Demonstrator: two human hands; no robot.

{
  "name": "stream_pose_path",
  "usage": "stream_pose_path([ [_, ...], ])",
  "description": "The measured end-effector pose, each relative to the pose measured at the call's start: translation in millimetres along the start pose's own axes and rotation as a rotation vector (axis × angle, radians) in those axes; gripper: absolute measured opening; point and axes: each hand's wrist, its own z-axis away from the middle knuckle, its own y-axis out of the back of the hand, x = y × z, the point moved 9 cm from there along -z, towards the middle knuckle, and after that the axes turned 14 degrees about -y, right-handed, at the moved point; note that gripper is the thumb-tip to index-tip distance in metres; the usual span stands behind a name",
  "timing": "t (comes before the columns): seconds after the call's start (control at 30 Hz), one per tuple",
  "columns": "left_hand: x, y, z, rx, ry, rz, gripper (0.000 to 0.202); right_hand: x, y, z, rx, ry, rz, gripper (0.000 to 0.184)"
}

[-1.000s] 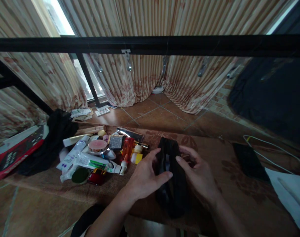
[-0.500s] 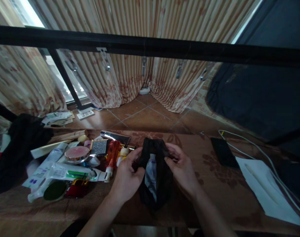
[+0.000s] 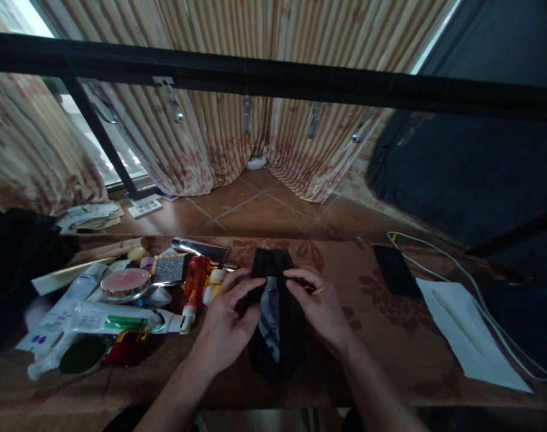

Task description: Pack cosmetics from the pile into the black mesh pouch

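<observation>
A black cloth pouch (image 3: 273, 259) lies on the covered table in front of me. On its dark fabric rests a bluish-grey tube (image 3: 270, 318), cap end away from me; whether it is inside the pouch or on top, I cannot tell. My left hand (image 3: 226, 327) is at the pouch's left side, index finger stretched toward the tube's cap and thumb apart. From the right, my right hand (image 3: 317, 306) reaches over the edge with its fingers spread, fingertips on the cloth beside the cap. Neither hand appears to grip the fabric.
Left of the pouch lie a pink round compact (image 3: 125, 282), a glittery square case (image 3: 169, 269), a red-orange bottle (image 3: 195, 279), a white-green tube (image 3: 124, 318) and a dark green oval item (image 3: 81, 354). Rightward are a black phone (image 3: 397, 271), white paper (image 3: 469, 336) and a white cable (image 3: 478, 294).
My fingers have left the pouch's side edges and moved inward over the cloth near the tube's cap. The pouch opening looks flatter. The whole view has shifted slightly.
</observation>
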Motion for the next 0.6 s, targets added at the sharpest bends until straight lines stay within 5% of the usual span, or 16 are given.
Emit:
stream_pose_path([
  [0.33,-15.1,19.6,-1.0,0.119,0.067,-0.158,0.013,7.2,5.4,-5.1,0.001,-0.035,0.05,0.032],
  [0.6,-29.6,31.5,1.1,0.151,0.117,-0.2,0.03,19.1,24.1,-11.2,0.102,-0.063,0.228,0.042],
])
